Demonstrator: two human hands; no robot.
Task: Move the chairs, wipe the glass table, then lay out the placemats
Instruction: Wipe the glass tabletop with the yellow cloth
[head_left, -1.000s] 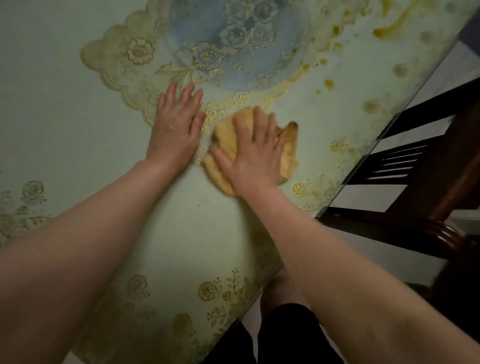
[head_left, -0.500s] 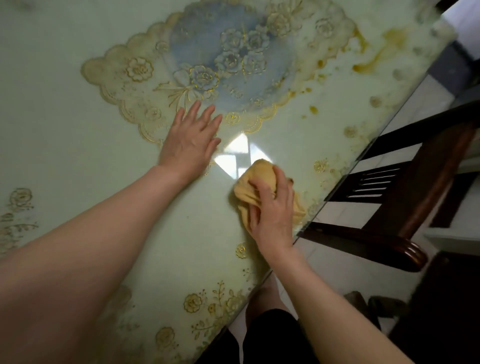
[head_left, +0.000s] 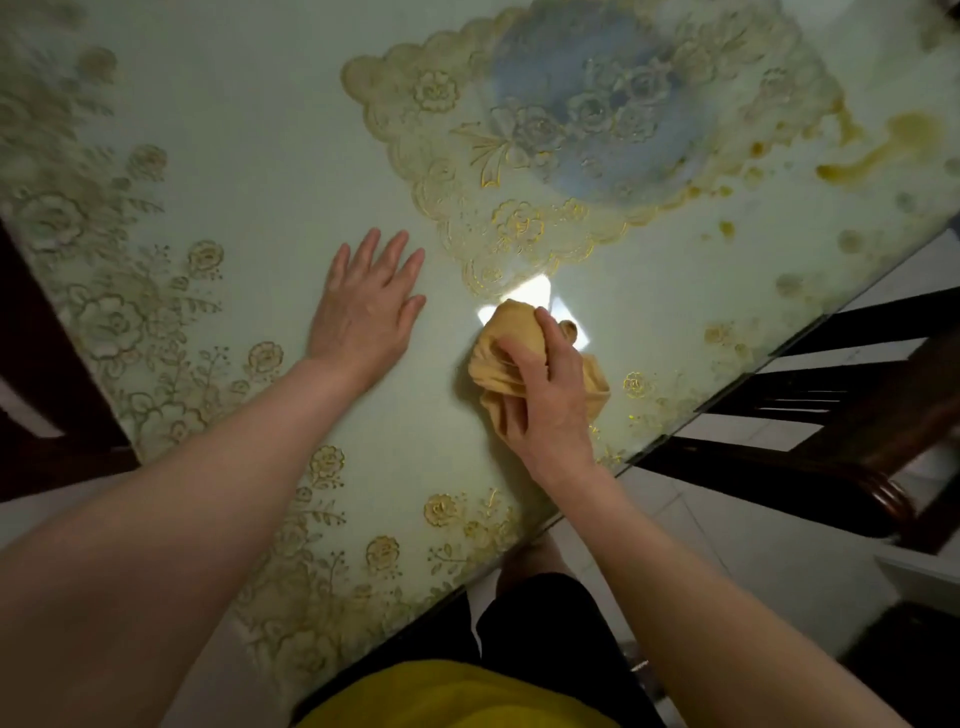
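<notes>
Left hand (head_left: 366, 312): flat on glass table (head_left: 249, 156), fingers straight, holds nothing.
Right hand (head_left: 545, 400): fingers curled round bunched yellow cloth (head_left: 506, 332), pressed on glass nr table edge.
Chair (head_left: 841, 415): dark wood, beside table, right side.

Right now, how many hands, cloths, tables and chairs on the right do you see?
Hands: 2 (left hand, right hand)
Cloths: 1 (yellow cloth)
Tables: 1 (glass table)
Chairs on the right: 1 (dark chair)
Total: 5
</notes>
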